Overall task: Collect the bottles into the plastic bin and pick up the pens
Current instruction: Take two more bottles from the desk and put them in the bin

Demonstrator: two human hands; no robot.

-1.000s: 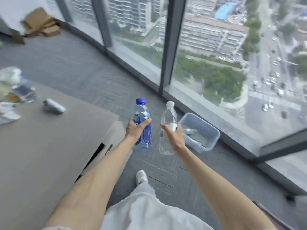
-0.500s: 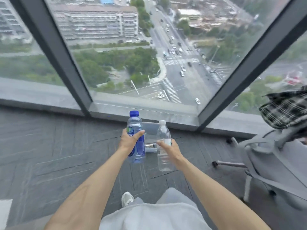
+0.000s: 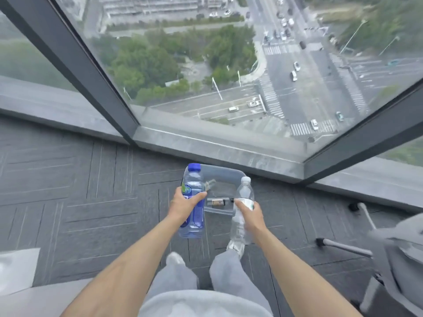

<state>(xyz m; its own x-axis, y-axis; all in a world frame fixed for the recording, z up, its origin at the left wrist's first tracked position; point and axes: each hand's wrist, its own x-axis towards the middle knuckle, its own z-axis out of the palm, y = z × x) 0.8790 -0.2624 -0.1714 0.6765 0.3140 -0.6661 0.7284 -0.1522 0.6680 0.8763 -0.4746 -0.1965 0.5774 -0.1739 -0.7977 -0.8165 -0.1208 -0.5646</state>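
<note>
The view has swung from the counter seen a second ago to the corner of the window wall; the plastic bin [image 3: 225,173], which then sat to the right of the hands, now lies directly ahead of them on the carpeted floor [image 3: 91,191], close against the window sill [image 3: 217,145]; the person has closed most of the distance and the feet now stand just short of the bin.

The left hand [image 3: 183,203] is clamped around the middle of the blue-capped bottle [image 3: 193,200], thumb across the label; the right hand [image 3: 250,213] is clamped around the clear white-capped bottle [image 3: 241,209] at its label; both bottles are held upright, apart from each other, at lower centre of the frame.

Relative position: the bin appears between and behind the two bottles, its far rim showing above the hands and its near rim just below the thumbs; the bottles overlap its left and right edges in the picture, but whether they are above the opening or short of it cannot be told. Small items lie on the bin floor; their nature is unclear. No pens can be made out with certainty.

Judgement: the carry phase is almost complete; the deposit is not yet done; the next move probably calls for lowering both bottles over the rim and releasing. An office chair [image 3: 389,248] stands at lower right, clear of the path.
</note>
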